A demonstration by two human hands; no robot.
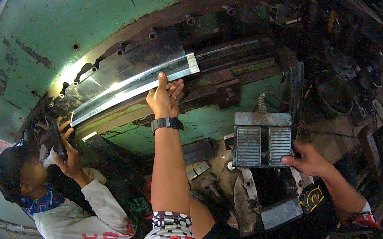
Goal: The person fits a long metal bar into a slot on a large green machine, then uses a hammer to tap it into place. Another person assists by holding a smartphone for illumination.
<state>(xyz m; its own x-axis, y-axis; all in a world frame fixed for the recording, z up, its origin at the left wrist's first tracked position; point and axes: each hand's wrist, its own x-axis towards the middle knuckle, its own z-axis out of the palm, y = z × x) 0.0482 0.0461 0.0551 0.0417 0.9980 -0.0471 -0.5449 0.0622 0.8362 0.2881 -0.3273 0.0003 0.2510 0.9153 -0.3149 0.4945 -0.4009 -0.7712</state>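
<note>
A long, shiny sheet metal strip (138, 86) lies along the bed of a large green machine. My left hand (165, 98), with a dark watch on its wrist, grips the strip's front edge near its right end, thumb on top and fingers beneath. Lower right, my right hand (307, 159) holds the right near corner of a grey double foot pedal (261, 138) with ribbed plates. Its thumb lies over the near edge; the other fingers are partly hidden. At the strip's left end, a co-worker's hand (71, 161) is raised, and fingers touch the strip's corner.
The green machine's upper beam (104, 24) spans the top, with several bolts along its lower edge. A co-worker in a pale sleeve (85, 217) sits close on my left. Below the pedal stands a metal frame (243, 205) with a black and yellow tape measure (311, 198) beside it.
</note>
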